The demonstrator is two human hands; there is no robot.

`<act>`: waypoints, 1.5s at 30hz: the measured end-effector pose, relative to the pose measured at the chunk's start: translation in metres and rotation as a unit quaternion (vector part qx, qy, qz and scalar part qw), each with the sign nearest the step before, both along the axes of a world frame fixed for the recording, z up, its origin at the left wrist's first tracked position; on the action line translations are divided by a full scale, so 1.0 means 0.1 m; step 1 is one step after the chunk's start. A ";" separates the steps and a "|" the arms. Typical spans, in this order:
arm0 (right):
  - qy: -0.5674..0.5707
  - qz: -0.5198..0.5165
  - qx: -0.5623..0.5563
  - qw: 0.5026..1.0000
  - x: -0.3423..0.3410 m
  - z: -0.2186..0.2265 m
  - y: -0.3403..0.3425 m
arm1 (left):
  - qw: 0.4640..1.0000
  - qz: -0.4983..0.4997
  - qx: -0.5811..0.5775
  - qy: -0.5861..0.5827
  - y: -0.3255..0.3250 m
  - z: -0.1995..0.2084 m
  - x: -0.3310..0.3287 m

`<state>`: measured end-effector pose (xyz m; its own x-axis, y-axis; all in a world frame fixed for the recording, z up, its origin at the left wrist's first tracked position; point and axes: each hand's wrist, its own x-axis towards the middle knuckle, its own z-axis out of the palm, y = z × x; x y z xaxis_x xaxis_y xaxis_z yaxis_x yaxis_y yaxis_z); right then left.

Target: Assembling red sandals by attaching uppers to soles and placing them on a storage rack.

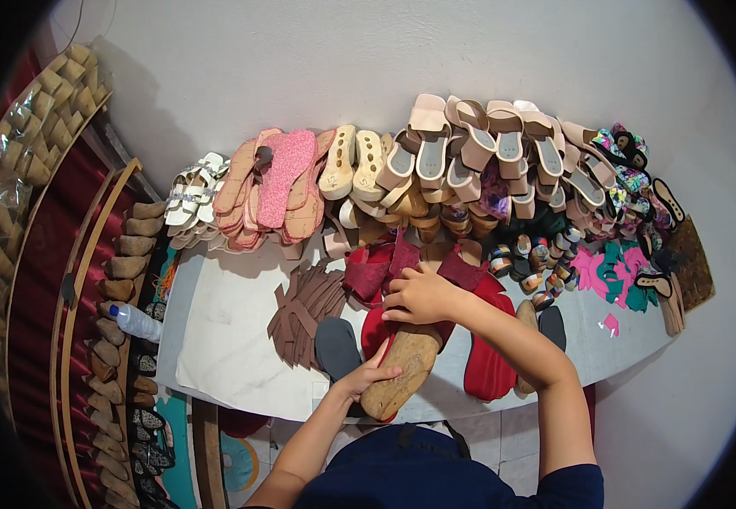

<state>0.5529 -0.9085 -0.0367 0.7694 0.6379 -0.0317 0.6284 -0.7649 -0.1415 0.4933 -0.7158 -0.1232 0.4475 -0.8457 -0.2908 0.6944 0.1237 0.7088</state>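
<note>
"One view, the head camera: how many hands are at the wooden last (409,363)?"

"Two. The left hand (365,378) has its fingers clamped round the near end, thumb on top. The right hand (423,295) is bent over the far part, at some red material; I cannot tell whether its fingers pinch anything."

"Where is the last?"

"Over the near edge of the pale surface (232,331), slanting away from the person."

"Count what lies around it."

"Left of the last, one dark grey sole (334,343) just beside it, then one heap of brown strips (300,312). Right of it, one red piece (487,360) and, past the forearm, one more grey sole (553,327). Beyond it, at least three dark red bands (368,273)."

"Farther off?"

"Beyond the last, two cream soles with oval holes (340,161) stand together; the beige sandals (432,140) overlap too much to count. Well left, one plastic bottle (136,322)."
</note>
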 end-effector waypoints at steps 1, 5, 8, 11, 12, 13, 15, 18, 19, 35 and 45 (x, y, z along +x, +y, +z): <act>0.009 0.003 0.005 1.000 0.00 -0.01 0.00 | 1.000 0.000 0.000 0.000 0.01 0.00 0.01; 0.068 0.003 0.020 0.997 0.03 -0.04 -0.04 | 1.000 -0.001 -0.005 0.018 0.04 -0.11 0.03; 0.091 0.010 0.045 0.995 0.04 -0.03 -0.07 | 1.000 -0.002 -0.008 0.009 0.03 -0.11 0.02; 0.111 -0.014 0.022 0.994 0.05 -0.04 -0.07 | 1.000 -0.002 -0.003 0.002 0.00 -0.07 0.00; 0.111 -0.016 0.022 0.993 0.04 -0.03 -0.08 | 1.000 -0.003 -0.008 -0.002 -0.01 -0.05 0.00; 0.107 -0.012 0.023 0.994 0.04 -0.02 -0.08 | 1.000 -0.002 -0.008 -0.002 -0.02 -0.03 -0.02; 0.103 -0.009 0.025 0.994 0.03 0.03 -0.09 | 1.000 0.006 -0.007 0.024 -0.03 0.01 -0.02; 0.144 -0.016 -0.020 0.989 0.01 0.09 -0.09 | 1.000 0.009 -0.020 0.008 -0.02 -0.07 0.00; 0.019 0.003 0.046 0.999 -0.02 0.06 -0.12 | 1.000 0.010 -0.021 0.007 -0.02 -0.12 0.01; 0.035 -0.262 0.442 0.857 -0.38 -0.10 -0.18 | 0.991 0.122 -0.043 -0.036 0.01 -0.26 0.09; 0.087 -0.264 0.407 0.870 -0.14 -0.12 -0.43 | 0.989 0.110 0.022 -0.094 0.06 -0.45 0.08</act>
